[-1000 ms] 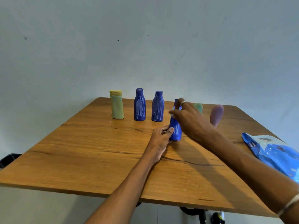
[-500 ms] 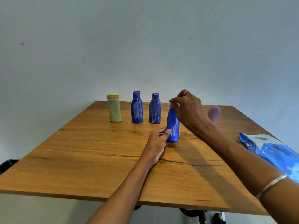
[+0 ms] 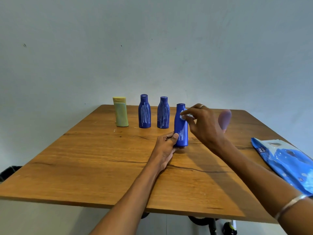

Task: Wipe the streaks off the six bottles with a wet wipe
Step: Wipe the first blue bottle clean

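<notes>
My left hand (image 3: 166,145) grips the base of a blue bottle (image 3: 180,131) standing upright mid-table. My right hand (image 3: 205,124) pinches a small white wet wipe (image 3: 183,116) against that bottle's shoulder. Faint white streaks remain low on its side. Behind stand two more blue bottles (image 3: 144,114) (image 3: 163,115), both covered in white streaks, and a yellow-green bottle (image 3: 120,112) at the left. A purple bottle (image 3: 225,119) shows behind my right hand. A sixth bottle is hidden.
A blue wet-wipe pack (image 3: 286,160) lies at the right edge of the wooden table (image 3: 84,163). A plain wall stands close behind the table. A dark bin (image 3: 7,172) sits on the floor at the left.
My right hand slid from the bottle's cap down to its shoulder with the wipe. The left hand kept its hold on the base.
</notes>
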Motion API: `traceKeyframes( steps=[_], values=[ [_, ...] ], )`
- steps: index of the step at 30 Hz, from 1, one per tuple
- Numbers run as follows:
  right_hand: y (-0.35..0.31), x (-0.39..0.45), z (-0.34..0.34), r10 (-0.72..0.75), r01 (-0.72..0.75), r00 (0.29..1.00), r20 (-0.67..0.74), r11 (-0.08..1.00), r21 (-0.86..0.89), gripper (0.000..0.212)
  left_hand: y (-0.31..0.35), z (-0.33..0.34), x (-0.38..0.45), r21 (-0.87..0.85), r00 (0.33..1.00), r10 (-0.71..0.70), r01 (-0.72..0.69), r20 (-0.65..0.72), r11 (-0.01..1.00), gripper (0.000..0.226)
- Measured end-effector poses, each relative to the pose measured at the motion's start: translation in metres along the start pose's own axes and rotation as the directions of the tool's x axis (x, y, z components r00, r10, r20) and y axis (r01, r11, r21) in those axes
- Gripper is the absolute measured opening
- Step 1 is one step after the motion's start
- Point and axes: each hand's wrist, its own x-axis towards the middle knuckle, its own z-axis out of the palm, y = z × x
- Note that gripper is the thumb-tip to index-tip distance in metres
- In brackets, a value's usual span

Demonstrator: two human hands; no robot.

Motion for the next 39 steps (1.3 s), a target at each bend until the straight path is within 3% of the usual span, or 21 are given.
traceKeyframes(
  steps=[3, 13, 18, 30, 36, 39],
  values=[
    [0.005, -0.003, 0.003, 0.050, -0.045, 0.996, -0.079, 0.996, 0.075, 0.019, 0.000, -0.001, 0.001, -0.030, 1.000, -0.020, 0.020, 0.002, 0.999, 0.036],
    [0.012, -0.041, 0.009, -0.073, 0.067, 0.995, 0.066, 0.994, 0.085, 0.017, -0.001, -0.002, 0.002, -0.043, 0.999, 0.000, 0.001, 0.037, 0.999, 0.032],
    [0.009, -0.014, 0.007, 0.053, -0.043, 0.995, -0.090, 0.993, 0.108, 0.020, 0.003, 0.001, -0.002, -0.050, 0.998, -0.039, 0.041, 0.048, 0.998, 0.033],
    [0.004, -0.069, 0.025, -0.115, 0.108, 0.991, 0.073, 0.990, 0.095, 0.020, 0.003, -0.002, -0.001, -0.147, 0.999, -0.017, 0.024, 0.051, 0.989, 0.024],
    [0.009, -0.034, 0.028, 0.029, -0.022, 0.997, -0.071, 0.994, 0.107, 0.017, 0.006, -0.002, -0.006, -0.160, 0.996, -0.044, 0.057, 0.082, 0.985, 0.029],
    [0.005, -0.027, 0.029, 0.048, -0.045, 0.997, -0.053, 0.997, 0.055, 0.025, 0.005, -0.002, -0.004, -0.164, 0.996, -0.048, 0.060, 0.077, 0.985, 0.031]
  ],
)
